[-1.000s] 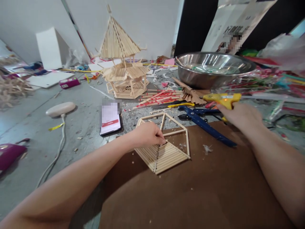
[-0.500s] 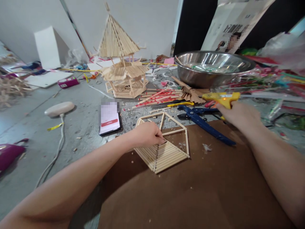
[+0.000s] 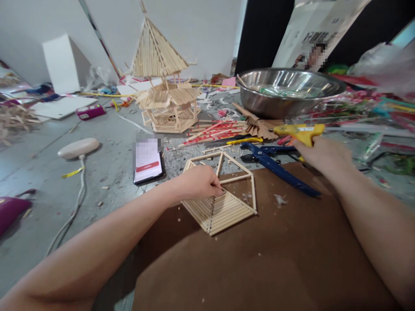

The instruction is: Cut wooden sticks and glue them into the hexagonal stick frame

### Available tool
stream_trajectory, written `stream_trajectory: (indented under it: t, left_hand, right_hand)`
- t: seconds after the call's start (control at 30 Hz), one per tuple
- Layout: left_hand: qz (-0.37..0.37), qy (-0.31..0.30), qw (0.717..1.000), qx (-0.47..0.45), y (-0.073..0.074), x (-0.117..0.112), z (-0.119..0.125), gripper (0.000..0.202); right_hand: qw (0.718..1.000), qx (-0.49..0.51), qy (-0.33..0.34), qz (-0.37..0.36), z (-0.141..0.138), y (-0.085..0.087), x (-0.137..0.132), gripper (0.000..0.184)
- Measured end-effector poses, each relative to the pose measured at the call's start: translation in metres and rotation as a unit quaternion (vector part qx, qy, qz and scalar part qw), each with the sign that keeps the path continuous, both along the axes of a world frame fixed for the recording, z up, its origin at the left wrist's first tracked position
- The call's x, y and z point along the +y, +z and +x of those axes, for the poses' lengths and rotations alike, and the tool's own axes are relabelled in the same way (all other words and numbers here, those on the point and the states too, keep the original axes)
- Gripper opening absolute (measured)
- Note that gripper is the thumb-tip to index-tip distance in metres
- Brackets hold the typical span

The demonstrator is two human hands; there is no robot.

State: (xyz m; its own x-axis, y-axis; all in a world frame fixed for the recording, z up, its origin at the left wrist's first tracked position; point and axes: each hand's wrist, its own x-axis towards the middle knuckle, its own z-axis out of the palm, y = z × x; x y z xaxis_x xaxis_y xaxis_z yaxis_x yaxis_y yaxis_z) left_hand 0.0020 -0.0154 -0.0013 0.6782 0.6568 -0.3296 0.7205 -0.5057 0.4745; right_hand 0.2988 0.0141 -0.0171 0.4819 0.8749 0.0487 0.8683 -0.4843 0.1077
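A hexagonal frame of thin wooden sticks [image 3: 231,212] lies on the brown sheet, its near sections filled with sticks side by side and its far ones open. Over its middle, my left hand [image 3: 201,182] is closed in a pinch, fingertips down by the filled part. Whatever is between those fingertips is too small to make out. To the right, my right hand [image 3: 324,154] grips a yellow hot glue gun [image 3: 300,131], its nozzle pointing left. Below the glue gun lies a blue-handled cutter [image 3: 280,170], just off the frame's right side.
Behind stands a tiered stick pavilion [image 3: 167,95]. A steel basin [image 3: 288,97] is at the back right, with red-marked sticks [image 3: 215,131] near it. A phone [image 3: 148,162] and a white corded device [image 3: 78,149] lie left. The brown sheet [image 3: 246,272] covers the front.
The whole view has shifted very slightly, so things appear a little further left. Both hands keep their hold and place.
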Motion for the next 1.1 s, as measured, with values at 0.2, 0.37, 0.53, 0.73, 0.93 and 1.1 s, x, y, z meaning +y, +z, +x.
stream_trajectory:
  t: [0.2, 0.37, 0.53, 0.73, 0.93, 1.1]
  left_hand:
    - [0.001, 0.001, 1.0, -0.005, 0.0019, -0.0011, 0.0007, 0.025]
    - [-0.002, 0.013, 1.0, -0.007, 0.0039, -0.002, 0.0015, 0.025]
    - [0.0, 0.005, 1.0, -0.007, 0.0039, -0.003, 0.0011, 0.025]
    - [-0.004, 0.015, 1.0, -0.013, 0.0003, -0.0002, 0.0, 0.022]
    - [-0.008, 0.025, 0.999, -0.025, -0.0014, 0.0012, -0.0001, 0.02]
    - [-0.021, 0.024, 0.999, -0.029, -0.0021, 0.0008, -0.0002, 0.021]
  right_hand:
    - [1.0, -0.002, 0.002, 0.0, -0.0004, -0.0003, 0.0008, 0.065]
    - [1.0, -0.004, 0.007, 0.0, 0.0001, -0.0008, 0.0002, 0.066]
    - [1.0, -0.006, 0.005, 0.004, 0.0015, -0.0016, 0.0004, 0.066]
    - [1.0, -0.001, 0.002, 0.007, 0.0002, -0.001, 0.0004, 0.064]
    - [1.0, -0.004, 0.001, 0.01, -0.0005, -0.0011, 0.0, 0.063]
    - [1.0, -0.007, 0.007, 0.013, 0.0012, -0.0028, 0.0004, 0.065]
